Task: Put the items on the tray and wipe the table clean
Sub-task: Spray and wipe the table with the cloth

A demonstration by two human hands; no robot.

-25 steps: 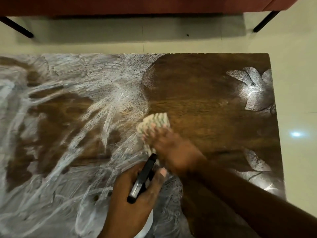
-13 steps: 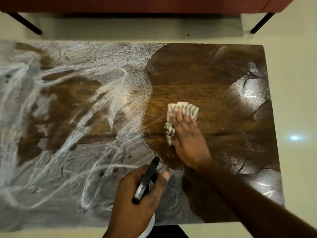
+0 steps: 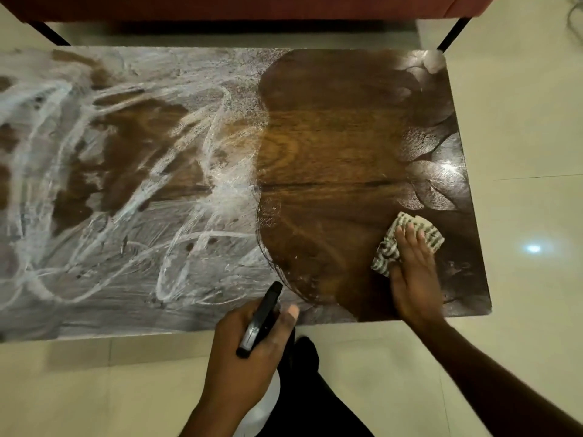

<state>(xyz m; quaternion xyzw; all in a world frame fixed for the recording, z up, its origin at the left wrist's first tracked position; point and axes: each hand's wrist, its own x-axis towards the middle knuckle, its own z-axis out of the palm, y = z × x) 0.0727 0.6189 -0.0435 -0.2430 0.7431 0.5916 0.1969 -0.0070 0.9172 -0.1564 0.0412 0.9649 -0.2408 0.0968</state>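
Observation:
A dark wooden table fills the view, its left and middle covered in white foamy streaks, its right half wiped to bare wood. My right hand presses flat on a striped cloth near the table's front right edge. My left hand is wrapped around a spray bottle with a black nozzle, held at the front edge, nozzle pointing at the table. The bottle's white body is mostly hidden under the hand. No tray or other items are in view.
A red-brown piece of furniture with black legs stands beyond the table's far edge. Pale floor tiles surround the table on the right and near side. My dark-clothed leg is below the front edge.
My right hand has slid the cloth from the table's middle rightward and toward the front right edge. The view has pulled back. My left hand keeps holding the spray bottle.

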